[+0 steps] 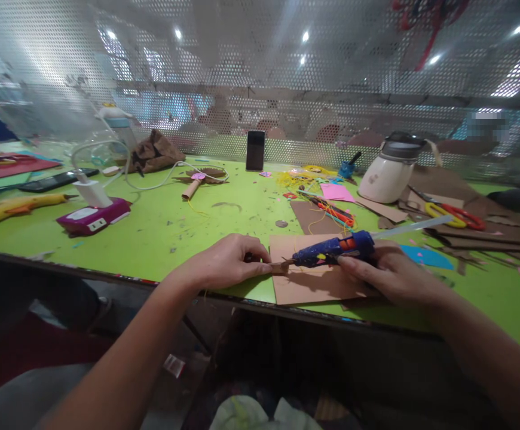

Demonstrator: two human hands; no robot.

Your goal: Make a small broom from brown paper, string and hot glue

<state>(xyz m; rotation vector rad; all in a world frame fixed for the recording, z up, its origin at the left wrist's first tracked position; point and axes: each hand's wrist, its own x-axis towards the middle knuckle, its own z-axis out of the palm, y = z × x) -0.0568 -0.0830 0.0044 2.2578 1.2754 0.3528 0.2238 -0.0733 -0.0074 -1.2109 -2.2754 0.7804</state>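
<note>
My right hand [394, 272] is closed around a blue glue gun [327, 249], with a long clear glue stick [415, 227] poking out of its back. Its nozzle points left and meets a small brown cardboard strip [280, 267]. The strip's other end is pinched in the fingers of my left hand [228, 261]. Below both hands a tan cardboard sheet [314, 289] lies flat near the front edge of the green table [170, 239]. Whether the nozzle touches the strip or hovers just over it, I cannot tell.
To the left are a purple power strip [94, 218] with a white plug and a yellow glue gun [18, 209]. A phone [255, 151] stands upright at the back. On the right are a white jug [388, 173], scissors [455, 216] and brown cardboard scraps [497, 245].
</note>
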